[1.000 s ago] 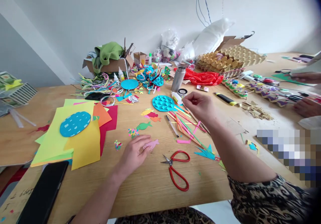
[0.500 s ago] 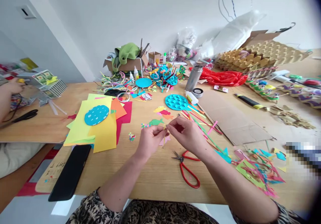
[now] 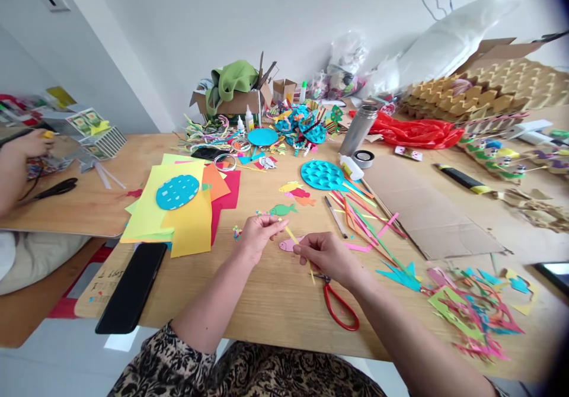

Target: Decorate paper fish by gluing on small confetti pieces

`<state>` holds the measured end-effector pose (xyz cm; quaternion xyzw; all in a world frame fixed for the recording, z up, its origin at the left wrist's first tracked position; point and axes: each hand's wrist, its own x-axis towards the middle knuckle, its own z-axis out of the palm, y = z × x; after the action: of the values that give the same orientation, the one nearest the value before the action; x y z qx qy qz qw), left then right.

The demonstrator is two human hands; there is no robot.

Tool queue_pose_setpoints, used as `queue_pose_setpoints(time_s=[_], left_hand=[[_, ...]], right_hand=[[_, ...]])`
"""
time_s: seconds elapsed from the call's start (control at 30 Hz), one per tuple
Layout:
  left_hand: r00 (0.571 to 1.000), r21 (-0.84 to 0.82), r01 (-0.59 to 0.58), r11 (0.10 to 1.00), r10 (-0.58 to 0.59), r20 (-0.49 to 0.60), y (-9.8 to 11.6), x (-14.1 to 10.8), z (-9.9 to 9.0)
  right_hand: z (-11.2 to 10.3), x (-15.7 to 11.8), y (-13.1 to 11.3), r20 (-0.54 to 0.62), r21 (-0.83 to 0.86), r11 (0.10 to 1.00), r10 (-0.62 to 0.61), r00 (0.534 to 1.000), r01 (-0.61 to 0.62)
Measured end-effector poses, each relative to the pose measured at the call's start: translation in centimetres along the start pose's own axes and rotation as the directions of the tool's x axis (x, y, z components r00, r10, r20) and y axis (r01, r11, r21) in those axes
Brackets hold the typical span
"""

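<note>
- While the left hand [image 3: 258, 237] pinches the strip [image 3: 291, 234] near its upper end in the head view, the right hand [image 3: 326, 256] grips it further down between thumb and curled fingers; the hands are apart, joined only by the strip.
- The strip, narrow and yellow, slants down to the right above the table [image 3: 253, 308], its lower end poking out below the right fingers.
- The left forearm reaches up and inward from the lower left, palm side turned toward the right hand; the right forearm comes in from the lower right, back of the hand up, wrist nearly straight.
- The pink fish [image 3: 287, 245] lies on the table, partly behind the right fingers.
- The scissors [image 3: 328, 302] lie just below the right hand, which partly covers them.
- Beyond the hands lie the green fish [image 3: 283, 210] and scalloped blue disc [image 3: 322, 175].
- The phone [image 3: 132, 287] lies left of the left forearm.
</note>
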<state>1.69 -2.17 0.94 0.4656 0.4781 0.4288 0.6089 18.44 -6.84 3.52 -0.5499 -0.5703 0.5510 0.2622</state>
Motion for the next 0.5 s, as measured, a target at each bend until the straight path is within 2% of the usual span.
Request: queue_pose_setpoints(time_s=[0.13, 0.33, 0.5], left_hand=[[0.997, 0.199, -0.069, 0.978, 0.062, 0.045, -1.0, 0.5, -1.1], [0.991, 0.373, -0.089, 0.924, 0.044, 0.128, -2.5, 1.0, -1.9], [0.99, 0.547, -0.116, 0.829, 0.049, 0.136, -2.7, 0.8, -1.2]], right_hand=[[0.0, 0.1, 0.7, 0.019, -0.079, 0.995, 0.06, 0.998, -0.058], [0.3, 0.1, 2.6, 0.047, -0.265, 0.963, -0.032, 0.998, 0.043], [0.7, -0.7, 2.9, -0.013, -0.226, 0.973, 0.042, 0.999, -0.043]])
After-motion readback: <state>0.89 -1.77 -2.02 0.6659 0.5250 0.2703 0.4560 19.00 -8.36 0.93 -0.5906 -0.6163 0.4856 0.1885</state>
